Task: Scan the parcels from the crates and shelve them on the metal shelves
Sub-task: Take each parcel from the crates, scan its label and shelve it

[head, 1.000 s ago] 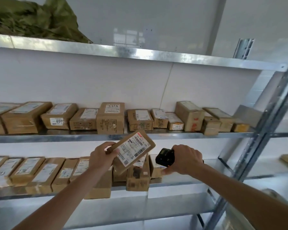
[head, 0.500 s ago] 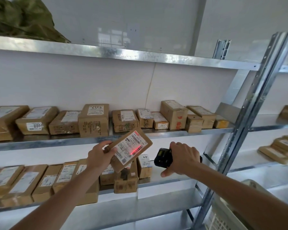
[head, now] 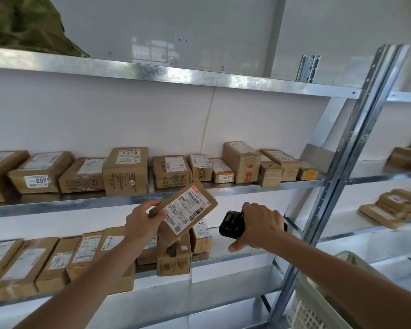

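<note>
Left hand (head: 144, 226) gripping parcel (head: 185, 209), right hand (head: 259, 225) clutching scanner (head: 230, 223); bare shelf (head: 235, 251) beneath

bare lower shelf (head: 242, 248) right of boxes (head: 176, 255), upright post (head: 337, 176) beyond

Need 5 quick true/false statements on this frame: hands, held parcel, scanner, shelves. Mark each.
1. The left hand holds a flat labelled parcel. True.
2. The right hand is empty. False: it grips a black handheld scanner.
3. The held parcel's label faces the camera. True.
4. The box marked 0017 sits on the top shelf. False: it is on the middle shelf.
5. The green fabric lies on the top shelf. True.
</note>
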`<move>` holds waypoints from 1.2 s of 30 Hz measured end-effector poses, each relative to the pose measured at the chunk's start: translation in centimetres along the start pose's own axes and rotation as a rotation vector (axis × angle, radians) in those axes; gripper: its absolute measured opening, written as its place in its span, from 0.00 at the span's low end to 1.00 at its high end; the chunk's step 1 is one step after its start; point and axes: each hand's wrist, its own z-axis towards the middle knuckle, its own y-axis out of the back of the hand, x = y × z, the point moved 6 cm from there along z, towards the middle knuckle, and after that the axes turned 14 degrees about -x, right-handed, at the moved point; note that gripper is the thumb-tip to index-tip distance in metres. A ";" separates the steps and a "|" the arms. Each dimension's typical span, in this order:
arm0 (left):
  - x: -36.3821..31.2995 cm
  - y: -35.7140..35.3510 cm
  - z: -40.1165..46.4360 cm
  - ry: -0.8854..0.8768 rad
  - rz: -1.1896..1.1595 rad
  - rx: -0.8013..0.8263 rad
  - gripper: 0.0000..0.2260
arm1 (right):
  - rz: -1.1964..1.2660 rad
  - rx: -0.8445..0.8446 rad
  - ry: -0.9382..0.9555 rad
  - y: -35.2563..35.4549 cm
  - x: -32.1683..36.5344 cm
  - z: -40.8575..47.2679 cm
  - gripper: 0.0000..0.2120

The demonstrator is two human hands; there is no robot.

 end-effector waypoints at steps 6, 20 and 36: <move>-0.2 -1.2 -0.3 -0.013 -0.026 0.019 0.10 | 0.067 0.040 -0.027 -1.0 -0.8 0.0 0.41; 0.3 -16.8 -4.4 0.246 -0.262 0.316 0.12 | 0.620 0.010 -0.066 -10.6 -4.7 1.7 0.42; 10.4 -36.5 -4.0 0.454 -0.250 0.344 0.14 | 0.632 0.157 0.010 -31.2 -12.8 12.9 0.38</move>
